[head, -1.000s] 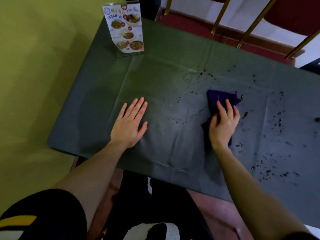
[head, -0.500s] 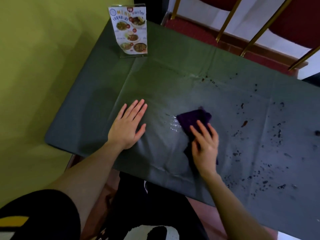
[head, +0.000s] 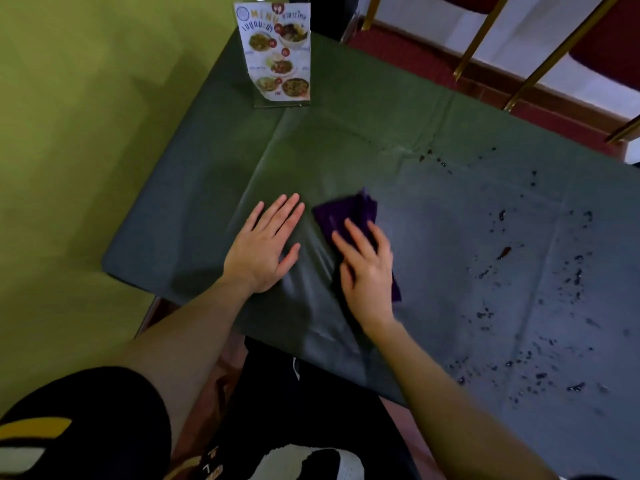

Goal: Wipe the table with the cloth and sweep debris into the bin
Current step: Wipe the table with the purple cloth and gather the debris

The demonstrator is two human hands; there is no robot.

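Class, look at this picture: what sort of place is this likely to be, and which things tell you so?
Probably a restaurant: a standing menu card with food photos, a cloth-covered table, and gold-legged red chairs beyond.

"MENU" in orange capitals atop the menu card [head: 277, 51] at the table's [head: 346, 150] far corner

I see a dim, greenish picture with soft sheen on the surface [head: 433, 237], motion blur on the right hand [head: 367, 271], and wide-angle bending at the edges.

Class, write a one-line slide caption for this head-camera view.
Right hand presses a purple cloth beside the flat left hand on a dark green crumb-strewn table.
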